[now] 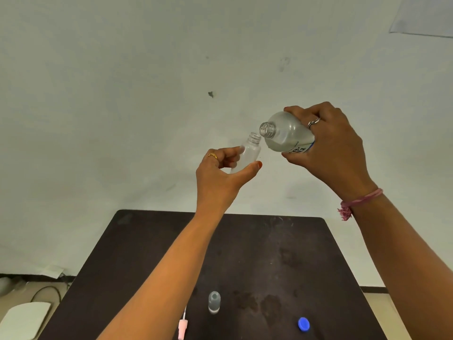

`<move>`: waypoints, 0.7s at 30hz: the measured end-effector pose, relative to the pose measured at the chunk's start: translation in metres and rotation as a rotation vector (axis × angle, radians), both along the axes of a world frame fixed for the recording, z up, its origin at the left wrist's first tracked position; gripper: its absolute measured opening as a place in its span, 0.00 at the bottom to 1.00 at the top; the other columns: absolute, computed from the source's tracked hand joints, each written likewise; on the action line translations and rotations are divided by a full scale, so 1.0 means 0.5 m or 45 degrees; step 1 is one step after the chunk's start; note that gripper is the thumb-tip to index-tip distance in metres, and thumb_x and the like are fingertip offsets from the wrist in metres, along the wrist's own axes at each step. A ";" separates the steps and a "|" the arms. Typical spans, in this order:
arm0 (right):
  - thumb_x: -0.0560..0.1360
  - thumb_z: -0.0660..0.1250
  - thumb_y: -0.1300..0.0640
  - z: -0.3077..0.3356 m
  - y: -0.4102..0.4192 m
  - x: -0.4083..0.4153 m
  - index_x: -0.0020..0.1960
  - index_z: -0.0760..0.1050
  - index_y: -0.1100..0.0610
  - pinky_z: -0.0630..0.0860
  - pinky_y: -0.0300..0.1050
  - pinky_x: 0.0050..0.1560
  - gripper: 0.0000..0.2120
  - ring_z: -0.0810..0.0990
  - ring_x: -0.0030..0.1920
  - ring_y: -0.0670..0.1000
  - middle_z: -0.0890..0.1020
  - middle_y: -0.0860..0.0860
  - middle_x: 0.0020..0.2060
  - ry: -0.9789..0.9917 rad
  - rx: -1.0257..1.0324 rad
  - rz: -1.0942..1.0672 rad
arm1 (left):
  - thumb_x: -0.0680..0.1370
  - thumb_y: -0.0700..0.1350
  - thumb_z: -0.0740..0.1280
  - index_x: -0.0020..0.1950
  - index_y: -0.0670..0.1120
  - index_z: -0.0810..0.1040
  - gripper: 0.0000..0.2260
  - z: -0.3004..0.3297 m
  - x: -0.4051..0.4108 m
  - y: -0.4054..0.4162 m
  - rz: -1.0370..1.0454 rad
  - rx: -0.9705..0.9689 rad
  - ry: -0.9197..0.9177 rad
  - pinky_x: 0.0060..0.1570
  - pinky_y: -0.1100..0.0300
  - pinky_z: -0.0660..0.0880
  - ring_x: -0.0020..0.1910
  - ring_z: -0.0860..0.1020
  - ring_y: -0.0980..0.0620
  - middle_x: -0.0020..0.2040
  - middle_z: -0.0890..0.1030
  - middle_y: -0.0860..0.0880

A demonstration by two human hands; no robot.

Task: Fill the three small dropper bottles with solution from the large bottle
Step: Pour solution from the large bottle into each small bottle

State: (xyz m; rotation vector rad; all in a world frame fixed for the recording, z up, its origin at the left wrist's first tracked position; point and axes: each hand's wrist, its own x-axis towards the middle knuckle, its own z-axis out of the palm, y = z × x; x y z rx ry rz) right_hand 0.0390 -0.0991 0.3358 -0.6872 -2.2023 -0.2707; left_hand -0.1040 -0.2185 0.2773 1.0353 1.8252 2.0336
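Nearest the camera, on the dark worktop (318, 253), a blue cap (303, 324) lies to the right of a capped small dropper bottle (214, 302) that stands upright. To the left of that standing bottle lies a pink dropper top (182, 331) with a thin white tube, partly cut off by the picture's lower edge.

Farther out, above and beyond the standing bottle, both arms are raised in front of a pale wall (147, 94). The left hand (220, 175) has its fingers (232, 155) and thumb curled round an open small bottle (248, 155), held roughly upright with a slight lean, its mouth uncapped. The right hand (328, 148) grips the large bottle (285, 134) round its labelled body, tipped over with its open neck pointing down-left, just beside and slightly above the small bottle's mouth. Clear liquid shows inside the large bottle. Whether liquid is flowing cannot be told.
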 end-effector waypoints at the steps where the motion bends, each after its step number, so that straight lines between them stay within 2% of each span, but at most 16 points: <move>1: 0.63 0.79 0.53 0.002 0.001 0.001 0.66 0.73 0.50 0.68 0.41 0.42 0.33 0.75 0.52 0.56 0.76 0.54 0.52 -0.002 0.014 -0.005 | 0.65 0.49 0.79 0.51 0.53 0.79 0.17 0.001 0.002 0.001 0.000 0.006 -0.003 0.44 0.64 0.80 0.44 0.78 0.60 0.46 0.79 0.54; 6: 0.63 0.79 0.54 0.012 0.006 0.007 0.66 0.74 0.51 0.67 0.41 0.42 0.33 0.75 0.51 0.56 0.77 0.55 0.52 0.001 0.075 -0.017 | 0.65 0.50 0.79 0.49 0.56 0.77 0.16 0.006 0.013 0.006 0.004 0.018 0.002 0.43 0.67 0.78 0.45 0.78 0.59 0.47 0.80 0.54; 14: 0.62 0.78 0.56 0.024 0.010 0.011 0.65 0.74 0.50 0.67 0.40 0.40 0.32 0.75 0.50 0.55 0.77 0.54 0.51 0.026 0.159 -0.005 | 0.65 0.50 0.79 0.50 0.55 0.78 0.17 0.013 0.027 0.013 0.003 0.034 -0.003 0.39 0.75 0.73 0.45 0.78 0.60 0.47 0.80 0.54; 21: 0.62 0.78 0.58 0.029 0.010 0.013 0.65 0.75 0.51 0.67 0.41 0.40 0.32 0.75 0.49 0.56 0.77 0.54 0.51 0.051 0.222 -0.001 | 0.66 0.49 0.79 0.52 0.52 0.78 0.18 0.016 0.034 0.012 0.003 0.054 -0.018 0.38 0.75 0.73 0.46 0.78 0.59 0.48 0.80 0.52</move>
